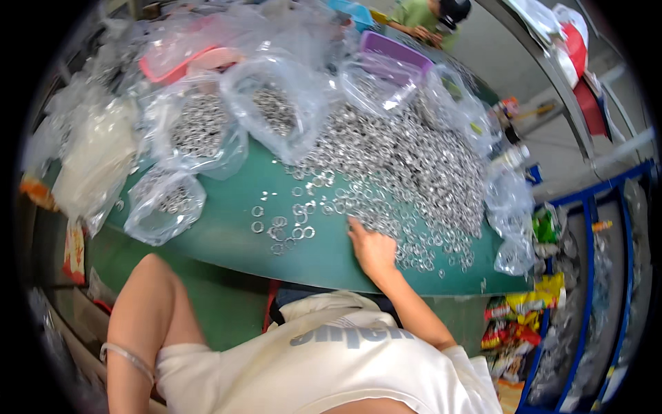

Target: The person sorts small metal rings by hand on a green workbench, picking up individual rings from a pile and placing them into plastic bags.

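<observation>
Here I see the right hand (373, 250) with its index finger extended at loose metal rings (407, 155) heaped right of centre; whether it pinches any, I cannot tell. The green table (227, 224) bears clear bags (155, 224) leftward, blue shelving (590, 276) standing at right

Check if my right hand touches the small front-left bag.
Apart: the head view shows tabletop and loose rings between your right hand and the bag.
</observation>
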{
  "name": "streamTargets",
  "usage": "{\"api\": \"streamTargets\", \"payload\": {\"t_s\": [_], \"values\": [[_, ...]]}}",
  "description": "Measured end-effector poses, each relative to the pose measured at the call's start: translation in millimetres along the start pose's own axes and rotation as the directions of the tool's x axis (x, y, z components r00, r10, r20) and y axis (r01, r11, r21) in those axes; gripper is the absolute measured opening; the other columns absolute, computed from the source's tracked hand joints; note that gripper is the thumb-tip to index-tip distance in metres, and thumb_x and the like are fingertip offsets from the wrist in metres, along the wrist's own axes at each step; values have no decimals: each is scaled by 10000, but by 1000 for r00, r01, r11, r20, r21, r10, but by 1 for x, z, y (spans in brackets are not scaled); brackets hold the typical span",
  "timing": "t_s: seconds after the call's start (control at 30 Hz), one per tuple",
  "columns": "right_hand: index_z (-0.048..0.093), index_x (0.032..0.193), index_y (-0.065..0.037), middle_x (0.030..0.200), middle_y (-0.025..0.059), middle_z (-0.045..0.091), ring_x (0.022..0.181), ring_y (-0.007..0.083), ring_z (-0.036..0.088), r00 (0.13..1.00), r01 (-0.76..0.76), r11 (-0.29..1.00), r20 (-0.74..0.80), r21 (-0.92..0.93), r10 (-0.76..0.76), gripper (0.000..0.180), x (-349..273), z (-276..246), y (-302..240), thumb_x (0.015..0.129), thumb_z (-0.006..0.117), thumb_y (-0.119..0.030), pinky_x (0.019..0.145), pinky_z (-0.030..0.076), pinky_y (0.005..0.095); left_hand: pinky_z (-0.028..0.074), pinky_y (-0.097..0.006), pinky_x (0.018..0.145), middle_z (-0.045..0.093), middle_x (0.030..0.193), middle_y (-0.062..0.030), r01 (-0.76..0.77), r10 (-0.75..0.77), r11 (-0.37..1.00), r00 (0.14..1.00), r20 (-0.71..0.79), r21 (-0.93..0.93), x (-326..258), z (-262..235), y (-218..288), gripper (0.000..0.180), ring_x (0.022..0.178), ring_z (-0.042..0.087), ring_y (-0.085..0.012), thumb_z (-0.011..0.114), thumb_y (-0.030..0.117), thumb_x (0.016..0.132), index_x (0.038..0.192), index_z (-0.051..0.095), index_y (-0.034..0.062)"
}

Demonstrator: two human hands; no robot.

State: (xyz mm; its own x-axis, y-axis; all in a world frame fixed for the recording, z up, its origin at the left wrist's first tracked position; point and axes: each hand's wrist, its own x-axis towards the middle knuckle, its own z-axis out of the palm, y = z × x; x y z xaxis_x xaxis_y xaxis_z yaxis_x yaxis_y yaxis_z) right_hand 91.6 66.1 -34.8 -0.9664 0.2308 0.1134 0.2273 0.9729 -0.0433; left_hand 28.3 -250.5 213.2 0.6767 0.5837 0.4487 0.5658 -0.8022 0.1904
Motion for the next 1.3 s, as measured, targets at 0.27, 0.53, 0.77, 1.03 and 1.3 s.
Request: {"api": "streamTargets", "payload": {"t_s": [0.27,0.53,0.77,1.03,1.3], "values": [[655,1029,-159,577,131,606,516,318,600,979,-99,990,-166,96,114,216,-17,-10,39,830,635,-242,479,457,423,376,-259,456,560,765,-69,-584,566,708,806,-176,-397,-25,36,15,249,565,490,-143,488,128,850,1032,643,58],[660,973,-157,563,116,597,513,324,595,987,-114,900,-52,421,150,165,-14,-29,30,819,652,-216,476,440,435,306,-228,420,511,608,-27,-208,-770,606,88,-632,-768,-5,155,-78,142,451,421,-106,564,88,865,837,670,-3],[611,1068,-119,535,109,577,483,302,580,995,6,961,-102,277,23,276,48,-1,6,810,664,-202,455,435,400,274,-180,446,485,613,39,-215,-948,-79,-287,140,-973,-9,215,-134,155,516,394,-26,576,90,896,1001,644,-1],[621,1046,-94,505,78,555,448,266,564,982,-186,926,27,328,188,280,32,-20,35,792,693,-187,442,427,367,312,-194,460,485,604,45,39,-931,-205,-316,183,-978,-7,218,-156,160,520,397,-26,590,134,899,991,669,30],[573,1017,-8,571,-15,361,459,82,274,825,-399,-664,564,632,41,275,26,-34,8,993,415,-232,419,224,231,426,-227,492,600,837,-83,-766,-885,-280,-27,464,-578,-17,226,-184,375,644,547,-133,448,336,964,966,605,-4]]}}
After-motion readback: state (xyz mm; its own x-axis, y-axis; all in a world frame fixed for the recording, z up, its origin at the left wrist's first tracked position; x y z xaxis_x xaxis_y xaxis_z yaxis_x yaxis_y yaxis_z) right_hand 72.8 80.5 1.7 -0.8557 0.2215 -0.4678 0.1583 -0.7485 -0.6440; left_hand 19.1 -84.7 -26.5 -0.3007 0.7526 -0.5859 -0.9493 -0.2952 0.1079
